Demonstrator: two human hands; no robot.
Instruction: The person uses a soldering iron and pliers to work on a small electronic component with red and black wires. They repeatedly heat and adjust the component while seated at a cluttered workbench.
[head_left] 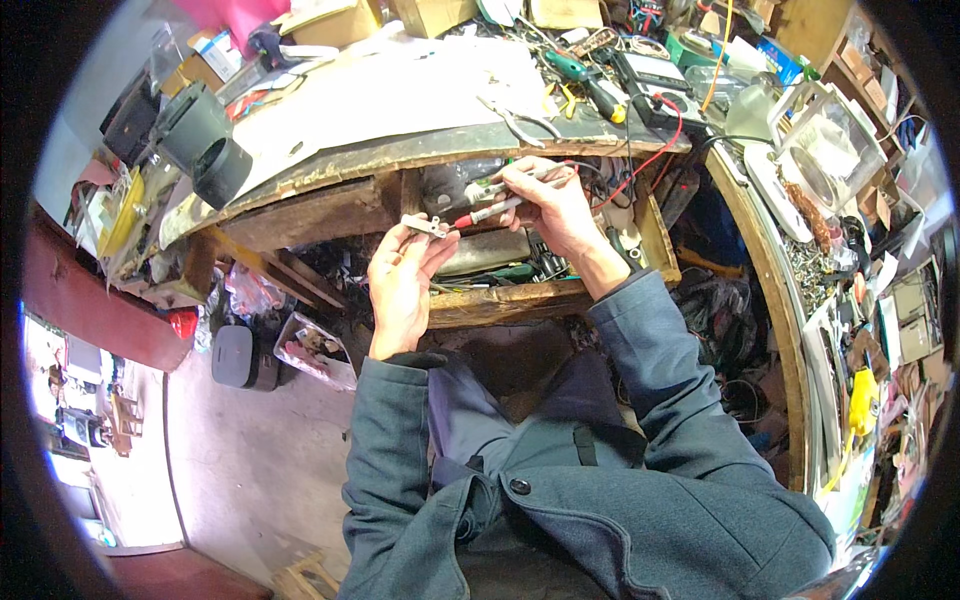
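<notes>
My left hand (405,280) holds a small flat part with metal fittings (430,228) between thumb and fingers. My right hand (550,210) grips two test probes (492,210), one with a red tip pointing at that part; whether it touches is unclear. Red and dark leads trail from the right hand toward a dark meter (655,85) on the bench. Both hands are over an open wooden drawer (550,300) full of tools and oddments. Above them, pliers (525,130) lie near the bench edge beside a green-handled tool (580,80).
The cluttered bench (350,100) curves ahead, with a white sheet on it and dark cylindrical containers (200,140) at left. A side bench (790,300) piled with parts runs along my right. A dark box (243,357) and a crate (312,350) sit on the floor at left.
</notes>
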